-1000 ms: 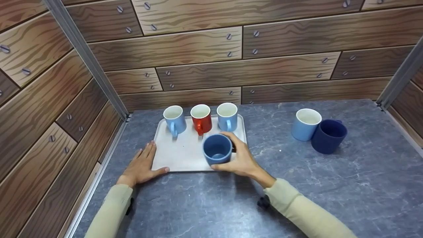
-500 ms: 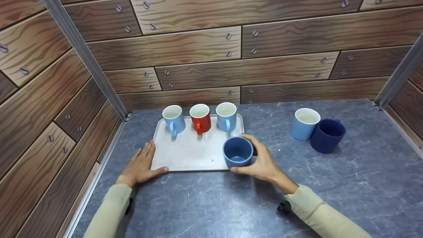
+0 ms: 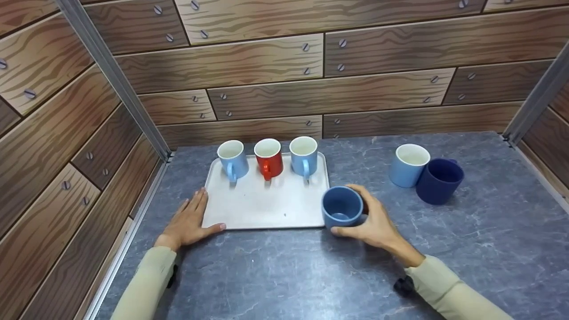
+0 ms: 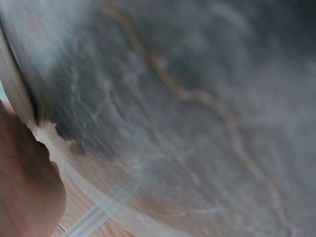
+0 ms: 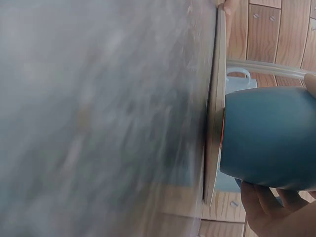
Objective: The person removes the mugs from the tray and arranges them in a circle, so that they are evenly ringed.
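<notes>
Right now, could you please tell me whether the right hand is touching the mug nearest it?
Touching: the head view shows the right hand gripping the blue mug, thumb on its near side.

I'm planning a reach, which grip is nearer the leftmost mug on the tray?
Left. The left grip rests at the left edge of the tray, left and in front of the leftmost mug; the right grip holds the blue cup farther off, to the mug's right.

Free stretch across tray [image 3: 264, 205] front, three mugs [image 3: 269, 164] blocking its back, gap between right hand [image 3: 378, 224] and navy mug [image 3: 436, 186]
</notes>
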`<act>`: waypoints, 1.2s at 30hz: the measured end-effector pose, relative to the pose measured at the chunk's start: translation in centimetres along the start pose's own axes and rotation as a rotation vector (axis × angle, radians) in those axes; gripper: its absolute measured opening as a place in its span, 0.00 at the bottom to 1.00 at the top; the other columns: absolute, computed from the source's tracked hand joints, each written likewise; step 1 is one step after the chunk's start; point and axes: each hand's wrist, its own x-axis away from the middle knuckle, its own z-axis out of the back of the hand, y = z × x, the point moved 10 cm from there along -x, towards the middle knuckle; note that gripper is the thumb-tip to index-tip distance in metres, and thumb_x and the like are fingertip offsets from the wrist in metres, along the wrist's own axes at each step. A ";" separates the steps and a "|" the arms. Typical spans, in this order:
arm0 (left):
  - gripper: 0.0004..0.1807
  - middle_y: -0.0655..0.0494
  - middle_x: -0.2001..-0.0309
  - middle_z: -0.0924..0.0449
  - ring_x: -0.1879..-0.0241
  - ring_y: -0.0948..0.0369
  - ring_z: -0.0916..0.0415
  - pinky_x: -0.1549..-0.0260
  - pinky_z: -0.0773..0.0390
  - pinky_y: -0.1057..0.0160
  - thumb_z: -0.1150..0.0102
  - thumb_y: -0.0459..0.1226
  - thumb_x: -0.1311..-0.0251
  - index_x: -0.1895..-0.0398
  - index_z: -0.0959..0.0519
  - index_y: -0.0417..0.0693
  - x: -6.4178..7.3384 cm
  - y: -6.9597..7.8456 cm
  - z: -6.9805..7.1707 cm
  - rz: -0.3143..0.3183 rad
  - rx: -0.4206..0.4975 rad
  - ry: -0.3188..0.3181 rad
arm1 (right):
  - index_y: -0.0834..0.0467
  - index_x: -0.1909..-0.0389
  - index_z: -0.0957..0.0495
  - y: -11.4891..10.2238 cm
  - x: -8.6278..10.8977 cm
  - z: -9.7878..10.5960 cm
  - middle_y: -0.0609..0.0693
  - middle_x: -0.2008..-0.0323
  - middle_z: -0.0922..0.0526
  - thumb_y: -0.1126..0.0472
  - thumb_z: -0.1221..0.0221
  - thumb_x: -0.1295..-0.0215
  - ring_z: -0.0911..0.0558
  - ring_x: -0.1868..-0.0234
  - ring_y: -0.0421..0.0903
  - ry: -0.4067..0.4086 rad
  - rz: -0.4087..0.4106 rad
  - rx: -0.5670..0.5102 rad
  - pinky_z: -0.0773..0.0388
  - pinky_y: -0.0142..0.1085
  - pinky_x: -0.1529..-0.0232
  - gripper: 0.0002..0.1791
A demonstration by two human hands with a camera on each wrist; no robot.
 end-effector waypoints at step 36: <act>0.69 0.40 0.12 0.61 0.13 0.42 0.61 0.16 0.56 0.38 0.44 0.75 0.39 0.14 0.56 0.35 0.0 -0.1 0.0 0.007 0.001 -0.001 | 0.65 0.34 0.31 2.0 6.0 15.4 0.58 0.44 0.20 0.62 0.11 0.66 0.26 0.49 0.30 0.307 -0.140 0.319 0.34 0.21 0.49 0.55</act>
